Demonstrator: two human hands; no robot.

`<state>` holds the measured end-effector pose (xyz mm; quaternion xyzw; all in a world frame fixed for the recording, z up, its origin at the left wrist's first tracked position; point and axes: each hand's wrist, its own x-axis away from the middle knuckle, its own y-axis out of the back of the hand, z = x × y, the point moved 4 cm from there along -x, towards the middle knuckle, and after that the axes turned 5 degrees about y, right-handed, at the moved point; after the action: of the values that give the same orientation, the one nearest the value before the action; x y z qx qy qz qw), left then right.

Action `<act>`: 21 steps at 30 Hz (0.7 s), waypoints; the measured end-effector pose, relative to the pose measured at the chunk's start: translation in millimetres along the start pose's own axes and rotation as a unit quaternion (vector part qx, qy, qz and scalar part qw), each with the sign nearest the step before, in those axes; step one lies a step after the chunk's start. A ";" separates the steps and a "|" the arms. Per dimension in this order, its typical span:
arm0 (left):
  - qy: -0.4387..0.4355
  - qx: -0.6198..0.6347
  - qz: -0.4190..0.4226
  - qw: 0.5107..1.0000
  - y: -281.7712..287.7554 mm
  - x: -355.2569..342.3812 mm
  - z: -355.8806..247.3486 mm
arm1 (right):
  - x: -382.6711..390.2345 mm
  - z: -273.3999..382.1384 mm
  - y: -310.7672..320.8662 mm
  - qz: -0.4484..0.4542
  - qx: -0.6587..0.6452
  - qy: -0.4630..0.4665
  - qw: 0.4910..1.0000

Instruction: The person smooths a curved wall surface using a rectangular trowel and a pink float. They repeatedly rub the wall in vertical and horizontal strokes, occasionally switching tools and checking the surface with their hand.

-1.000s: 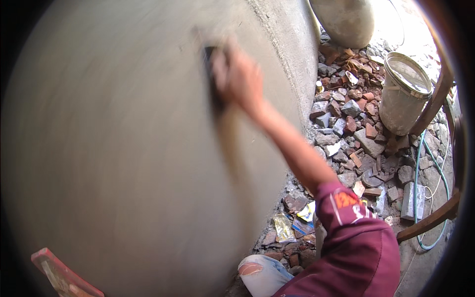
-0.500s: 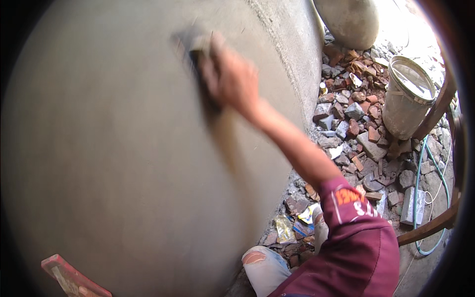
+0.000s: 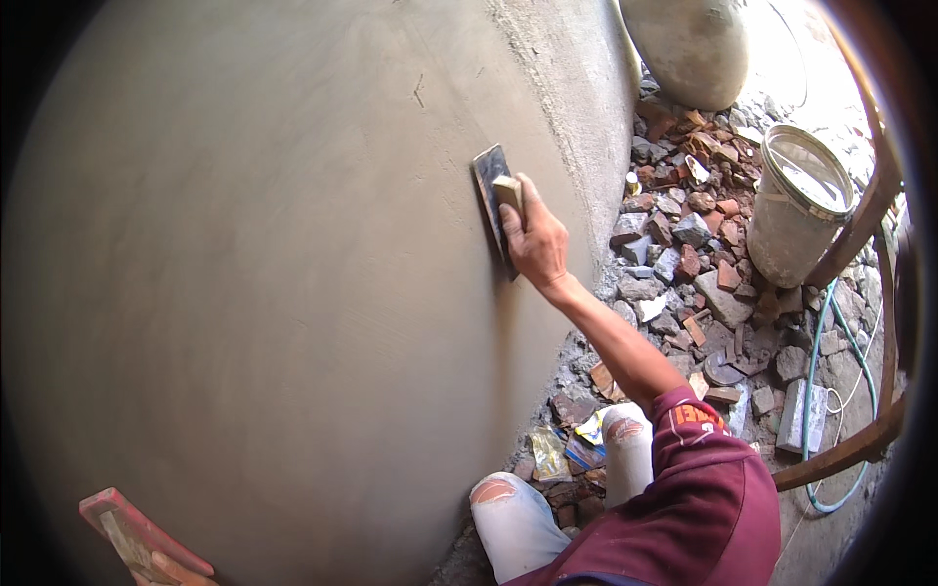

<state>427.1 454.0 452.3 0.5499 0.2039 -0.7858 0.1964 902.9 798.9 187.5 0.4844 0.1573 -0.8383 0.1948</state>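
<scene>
My right hand (image 3: 535, 239) is wrapped round the pale handle of a plastering trowel (image 3: 491, 176). The trowel's dark, flat blade lies against the grey plastered wall (image 3: 293, 293), close to the wall's right-hand edge. Faint lines and a few small marks show in the plaster around and above the blade. At the lower left, a red-edged plastering float (image 3: 137, 532) sticks up into view in front of the wall. Fingers of my left hand (image 3: 176, 569) grip it at the bottom edge; the rest of that hand is cut off.
Broken bricks and stones (image 3: 684, 234) cover the ground along the wall's right side. A pale bucket (image 3: 796, 210) stands on them, near curved wooden bars (image 3: 850, 444) and a teal hose (image 3: 809, 391). Crumpled wrappers (image 3: 552, 454) lie by my knees. A large rounded grey vessel (image 3: 689, 49) is behind.
My right hand has brought the trowel down and to the right across the wall, and its motion blur has gone. Fingers of my left hand now show at the float.
</scene>
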 end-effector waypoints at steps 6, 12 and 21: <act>0.185 0.194 0.186 0.945 -13.3 -6.4 -48.5 | -203.4 -16.3 -27.4 0.009 0.040 0.048 0.998; 0.051 0.044 0.044 0.997 3.4 -1.8 -17.2 | -258.4 14.2 -43.3 0.058 -0.080 0.030 0.995; 0.029 0.021 0.026 0.999 -3.4 4.2 -3.7 | -34.3 -74.5 -5.1 0.007 -0.039 0.013 0.999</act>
<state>426.9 458.5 447.5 0.5818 0.1784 -0.7681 0.1993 972.0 843.0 182.0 0.4886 0.1891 -0.8236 0.2170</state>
